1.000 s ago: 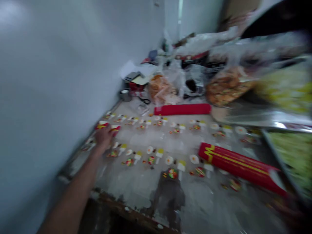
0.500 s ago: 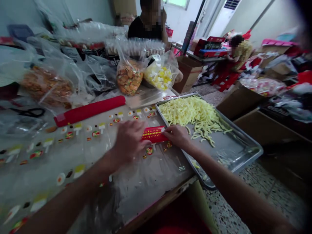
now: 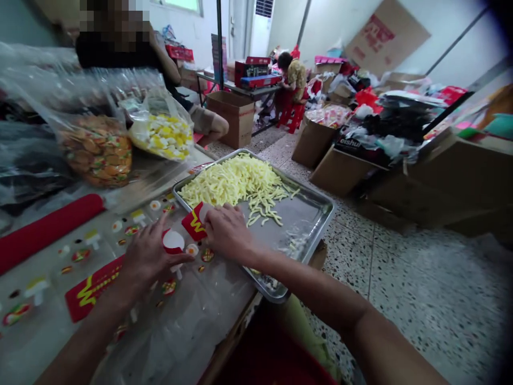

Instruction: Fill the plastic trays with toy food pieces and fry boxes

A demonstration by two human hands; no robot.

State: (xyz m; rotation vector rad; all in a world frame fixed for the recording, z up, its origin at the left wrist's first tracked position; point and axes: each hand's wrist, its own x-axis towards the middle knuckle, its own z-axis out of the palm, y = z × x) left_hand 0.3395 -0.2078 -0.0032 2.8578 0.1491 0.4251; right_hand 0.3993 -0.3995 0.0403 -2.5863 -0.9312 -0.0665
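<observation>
My left hand [image 3: 146,251] is closed around a stack of nested red fry cartons [image 3: 90,291] with yellow marks. The stack lies on the table under my wrist, and its white inner end faces right between thumb and fingers. My right hand [image 3: 229,231] pinches a single red fry carton [image 3: 194,221] with a yellow zigzag, apart from the stack. That carton is just over the near left rim of a metal tray [image 3: 308,200]. A heap of pale yellow fry-shaped pieces [image 3: 228,179] fills the tray's far left part.
The table has a clear sheet [image 3: 176,315] over small food pictures. A red roll [image 3: 52,230], a bag of brown burger-like pieces [image 3: 96,152] and a bag of yellow-white pieces [image 3: 168,136] lie left. A person [image 3: 120,51] sits beyond; another [image 3: 296,75] is further back. Cardboard boxes [image 3: 340,171] stand right.
My view has swung right. Both hands were together on the red cartons; now they are apart, with one carton in the right hand and the stack at the left.
</observation>
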